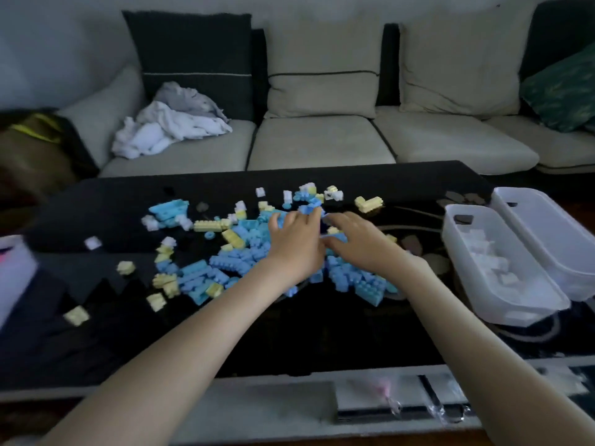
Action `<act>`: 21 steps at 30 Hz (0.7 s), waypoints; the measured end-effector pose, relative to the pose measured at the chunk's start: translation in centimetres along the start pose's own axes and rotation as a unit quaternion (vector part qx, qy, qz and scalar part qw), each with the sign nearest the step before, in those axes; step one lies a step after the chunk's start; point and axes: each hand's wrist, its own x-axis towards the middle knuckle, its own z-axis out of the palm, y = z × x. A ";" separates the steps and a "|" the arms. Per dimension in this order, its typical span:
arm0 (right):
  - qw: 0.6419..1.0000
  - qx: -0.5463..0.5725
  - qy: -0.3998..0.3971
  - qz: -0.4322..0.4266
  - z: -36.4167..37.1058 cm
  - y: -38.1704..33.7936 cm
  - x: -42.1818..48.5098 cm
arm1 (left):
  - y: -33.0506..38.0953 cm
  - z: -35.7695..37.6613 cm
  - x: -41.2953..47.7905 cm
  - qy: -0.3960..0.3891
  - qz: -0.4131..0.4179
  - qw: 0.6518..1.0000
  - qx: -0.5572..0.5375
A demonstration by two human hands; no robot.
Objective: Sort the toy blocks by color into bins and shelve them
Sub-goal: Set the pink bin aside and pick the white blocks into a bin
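On the glossy black table (322, 333), the block pile (225, 265) lies at centre: small, hard, studded plastic bricks, blue thickest in the middle, pale yellow and white scattered round it. Judged light, rigid and slick, each is best pinched across its flat sides. Left hand (294, 243) and right hand (357, 244) lie palm-down on the pile, fingers spread; the right grips nothing, and whether the left pinches a blue brick cannot be told. Right of the pile stand two translucent bins, the nearer bin (448, 233) holding white bricks, the farther bin (547, 226) beside it. Beyond the pile, a cushioned sofa (322, 143).
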 end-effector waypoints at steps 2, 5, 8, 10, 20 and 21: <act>0.999 0.000 -0.031 -0.032 2.2 -3.1 1.6 | -4.1 -0.5 -1.7 -0.008 -0.032 0.999 0.027; 0.995 0.015 -0.082 -0.064 5.2 -6.8 3.6 | -10.4 -0.8 -3.4 -0.011 -0.101 0.994 0.027; 0.986 0.021 -0.138 -0.088 7.7 -9.8 5.4 | -16.6 -0.8 -4.9 0.008 -0.179 0.983 0.027; 0.983 0.028 -0.154 -0.097 8.9 -10.9 6.4 | -20.0 -0.5 -5.7 -0.006 -0.220 0.976 0.007; 0.988 0.016 -0.099 -0.116 11.9 -12.5 12.1 | -27.2 0.7 -3.0 0.054 -0.244 0.951 -0.181; 0.989 0.009 -0.085 -0.122 11.5 -12.7 13.0 | -27.2 0.7 -2.1 0.038 -0.245 0.953 -0.175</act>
